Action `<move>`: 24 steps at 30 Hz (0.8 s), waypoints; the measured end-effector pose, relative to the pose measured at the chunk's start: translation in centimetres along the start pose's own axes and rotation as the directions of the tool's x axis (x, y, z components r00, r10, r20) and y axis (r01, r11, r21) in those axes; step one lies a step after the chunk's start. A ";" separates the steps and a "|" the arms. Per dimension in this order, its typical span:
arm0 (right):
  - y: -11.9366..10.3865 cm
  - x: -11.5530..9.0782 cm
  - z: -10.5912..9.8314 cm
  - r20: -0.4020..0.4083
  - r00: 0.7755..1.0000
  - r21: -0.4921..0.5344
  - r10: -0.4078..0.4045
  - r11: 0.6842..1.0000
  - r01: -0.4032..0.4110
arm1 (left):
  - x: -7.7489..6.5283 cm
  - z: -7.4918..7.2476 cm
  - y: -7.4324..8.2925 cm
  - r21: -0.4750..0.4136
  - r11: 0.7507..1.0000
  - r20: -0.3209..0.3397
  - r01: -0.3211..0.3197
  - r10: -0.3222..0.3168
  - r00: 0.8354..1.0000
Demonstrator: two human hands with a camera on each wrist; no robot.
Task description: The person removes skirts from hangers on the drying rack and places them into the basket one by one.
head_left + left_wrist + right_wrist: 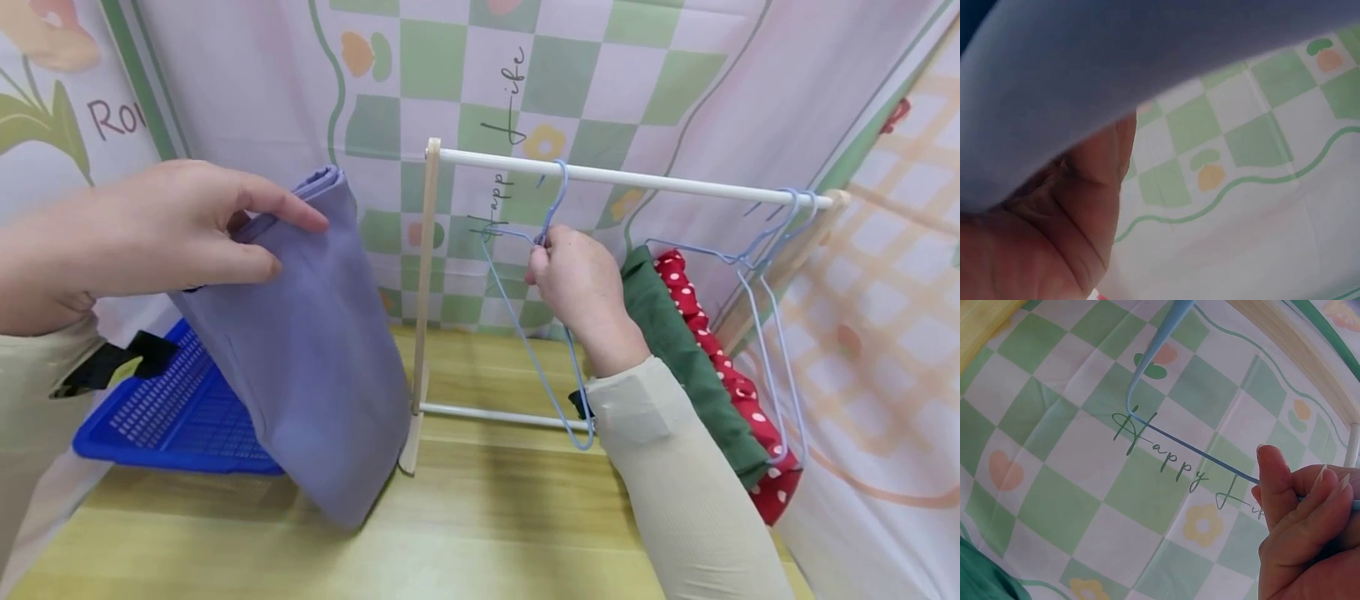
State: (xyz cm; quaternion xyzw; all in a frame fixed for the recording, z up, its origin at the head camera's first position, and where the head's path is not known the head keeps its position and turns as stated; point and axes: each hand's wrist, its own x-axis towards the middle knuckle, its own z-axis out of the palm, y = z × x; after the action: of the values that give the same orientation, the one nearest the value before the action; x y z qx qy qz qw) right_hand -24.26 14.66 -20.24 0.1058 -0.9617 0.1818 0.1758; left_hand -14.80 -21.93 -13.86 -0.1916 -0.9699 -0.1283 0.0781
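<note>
Fingers of the left hand grip the upper edge of a folded lavender-blue cloth, which hangs above the left part of a pale wooden table; the right hand's fingers, curled together, pinch a thin light-blue hanger just below its hook, which is over the rack's white rail. Behind the cloth, a blue perforated plastic basket sits by the table's left edge. Toward the right edge, a dark-green cloth and a red, white-dotted cloth hang side by side on light-blue hangers.
</note>
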 end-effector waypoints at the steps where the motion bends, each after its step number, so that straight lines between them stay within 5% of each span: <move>1: 0.0 0.0 0.0 0.000 1.000 0.001 0.000 1.000 0.000 | 0.0 -0.2 -0.1 0.011 1.000 -0.004 -0.001 0.001 1.000; 5: 0.0 0.0 0.0 0.000 1.000 0.005 0.001 1.000 -0.001 | 0.5 -0.7 -0.2 0.016 0.999 -0.019 0.028 -0.028 0.999; 10: 0.0 0.0 0.0 0.000 1.000 0.010 0.001 1.000 -0.001 | 1.6 -1.2 -0.4 -0.175 0.975 -0.042 0.138 -0.147 0.988; 17: 0.1 0.0 0.0 -0.001 1.000 0.003 0.001 1.000 -0.001 | 3.0 -1.8 -2.1 -0.493 0.834 -0.026 0.246 -0.297 0.954; 24: 0.1 0.0 0.0 -0.003 1.000 0.001 -0.003 1.000 0.003 | 3.4 -2.0 -4.8 -0.625 0.738 -0.049 0.255 -0.363 0.930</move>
State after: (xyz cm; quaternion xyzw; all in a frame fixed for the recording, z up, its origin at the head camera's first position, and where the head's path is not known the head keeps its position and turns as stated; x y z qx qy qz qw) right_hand -24.31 14.80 -20.25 0.1068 -0.9613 0.1821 0.1772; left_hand -19.61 -25.62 -12.34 -0.0308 -0.8844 -0.4602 0.0712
